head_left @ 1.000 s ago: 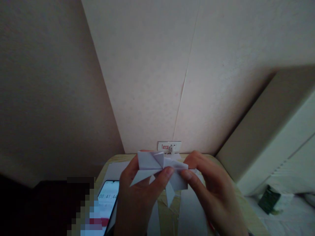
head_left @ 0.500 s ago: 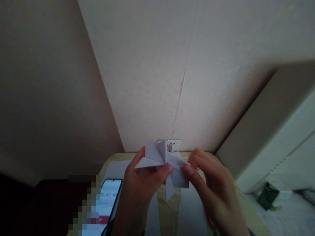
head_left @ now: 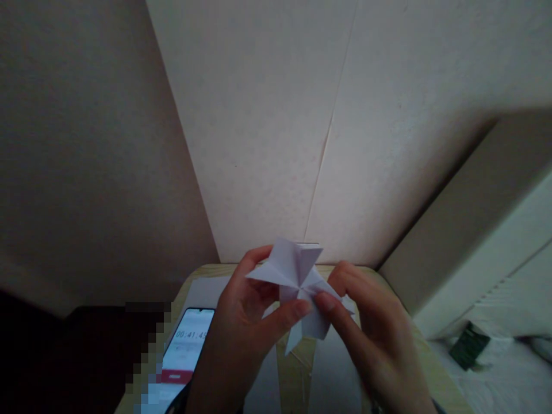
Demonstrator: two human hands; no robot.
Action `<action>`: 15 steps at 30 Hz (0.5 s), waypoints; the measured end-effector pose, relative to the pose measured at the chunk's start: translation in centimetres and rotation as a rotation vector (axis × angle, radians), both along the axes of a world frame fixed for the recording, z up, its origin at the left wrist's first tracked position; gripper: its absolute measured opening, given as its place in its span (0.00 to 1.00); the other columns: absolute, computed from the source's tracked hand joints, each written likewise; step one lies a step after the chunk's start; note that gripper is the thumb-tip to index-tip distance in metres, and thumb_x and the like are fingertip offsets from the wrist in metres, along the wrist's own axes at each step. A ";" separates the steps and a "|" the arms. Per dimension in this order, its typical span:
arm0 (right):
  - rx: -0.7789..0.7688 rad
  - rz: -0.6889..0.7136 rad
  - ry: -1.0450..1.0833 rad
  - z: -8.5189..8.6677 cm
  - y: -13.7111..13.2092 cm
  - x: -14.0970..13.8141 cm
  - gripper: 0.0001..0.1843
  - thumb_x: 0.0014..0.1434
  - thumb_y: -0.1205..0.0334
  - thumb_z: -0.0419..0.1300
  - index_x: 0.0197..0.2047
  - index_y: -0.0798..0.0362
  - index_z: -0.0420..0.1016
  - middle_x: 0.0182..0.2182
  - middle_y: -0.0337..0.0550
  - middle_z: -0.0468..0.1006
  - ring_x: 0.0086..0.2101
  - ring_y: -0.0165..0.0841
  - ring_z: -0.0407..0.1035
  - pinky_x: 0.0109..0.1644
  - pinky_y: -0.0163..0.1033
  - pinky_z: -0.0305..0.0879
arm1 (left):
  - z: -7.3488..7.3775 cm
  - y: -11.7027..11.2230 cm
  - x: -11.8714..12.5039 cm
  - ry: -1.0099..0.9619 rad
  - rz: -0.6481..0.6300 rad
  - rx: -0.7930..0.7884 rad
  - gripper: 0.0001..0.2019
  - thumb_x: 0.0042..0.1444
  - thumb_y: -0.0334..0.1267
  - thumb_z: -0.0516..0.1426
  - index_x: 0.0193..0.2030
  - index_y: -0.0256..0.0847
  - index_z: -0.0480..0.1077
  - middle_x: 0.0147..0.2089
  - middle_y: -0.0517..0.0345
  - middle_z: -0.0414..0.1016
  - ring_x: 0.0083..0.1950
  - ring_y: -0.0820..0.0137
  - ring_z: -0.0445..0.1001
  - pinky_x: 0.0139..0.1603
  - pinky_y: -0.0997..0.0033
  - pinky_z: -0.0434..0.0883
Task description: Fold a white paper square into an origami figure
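A white folded paper figure [head_left: 297, 276] with several pointed flaps is held up above a small wooden table [head_left: 302, 368]. My left hand [head_left: 244, 333] grips it from the left, thumb pressed on its middle and fingers behind. My right hand [head_left: 371, 333] pinches its right flaps between thumb and forefinger. Both hands are closed on the paper.
A phone [head_left: 185, 351] showing a running timer lies on the table at the left. White paper sheets [head_left: 334, 374] lie under my hands. Walls meet in a corner right behind the table. A dark green object [head_left: 468, 352] lies on a white surface at the right.
The paper figure has been turned and raised a little, now covering the wall socket behind it. My fingers have shifted their grip on the flaps. The timer has advanced.
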State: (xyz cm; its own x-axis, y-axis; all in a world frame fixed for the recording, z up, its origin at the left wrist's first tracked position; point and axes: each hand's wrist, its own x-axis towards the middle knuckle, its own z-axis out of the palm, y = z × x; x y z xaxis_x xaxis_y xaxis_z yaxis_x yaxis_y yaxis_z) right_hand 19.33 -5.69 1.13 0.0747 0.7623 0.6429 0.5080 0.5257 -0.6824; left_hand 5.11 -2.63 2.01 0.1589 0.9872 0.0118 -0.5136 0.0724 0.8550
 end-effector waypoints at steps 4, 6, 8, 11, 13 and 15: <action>-0.014 -0.019 0.019 -0.2 -0.1 -0.2 0.18 0.68 0.66 0.60 0.25 0.50 0.67 0.23 0.32 0.68 0.26 0.26 0.64 0.29 0.30 0.60 | -0.3 0.2 0.1 -0.014 -0.008 0.011 0.23 0.40 0.24 0.73 0.43 0.43 0.77 0.34 0.65 0.87 0.35 0.72 0.85 0.38 0.79 0.78; -0.041 0.011 0.004 -0.1 0.0 -0.1 0.18 0.69 0.65 0.59 0.25 0.50 0.67 0.24 0.32 0.70 0.27 0.27 0.66 0.31 0.31 0.63 | -0.4 0.3 0.0 0.003 -0.005 -0.004 0.22 0.40 0.24 0.72 0.43 0.42 0.76 0.31 0.66 0.86 0.33 0.74 0.84 0.37 0.81 0.77; -0.063 0.054 -0.039 0.0 0.0 0.1 0.17 0.70 0.65 0.59 0.26 0.50 0.68 0.26 0.34 0.72 0.30 0.28 0.70 0.35 0.32 0.66 | -0.3 0.3 -0.1 0.027 -0.010 -0.017 0.23 0.38 0.22 0.72 0.42 0.41 0.77 0.29 0.67 0.85 0.32 0.75 0.83 0.35 0.83 0.76; -0.057 0.083 -0.092 0.2 0.1 0.4 0.17 0.70 0.65 0.58 0.27 0.49 0.69 0.27 0.35 0.75 0.32 0.31 0.72 0.36 0.33 0.68 | 0.1 0.2 -0.2 0.091 -0.001 0.004 0.21 0.39 0.22 0.73 0.40 0.42 0.78 0.29 0.69 0.84 0.30 0.76 0.82 0.32 0.85 0.75; -0.050 0.091 -0.092 0.3 0.1 0.4 0.16 0.69 0.65 0.60 0.28 0.48 0.71 0.28 0.36 0.76 0.32 0.32 0.73 0.34 0.34 0.68 | 0.3 0.0 -0.2 0.119 0.012 0.015 0.17 0.42 0.23 0.72 0.38 0.43 0.78 0.29 0.69 0.84 0.30 0.76 0.82 0.32 0.85 0.76; -0.048 0.100 -0.083 0.4 0.1 0.4 0.14 0.69 0.65 0.60 0.30 0.47 0.73 0.28 0.36 0.77 0.33 0.33 0.74 0.34 0.35 0.69 | 0.4 -0.2 -0.1 0.115 0.020 0.014 0.16 0.43 0.23 0.71 0.37 0.44 0.79 0.29 0.68 0.84 0.30 0.76 0.82 0.32 0.84 0.76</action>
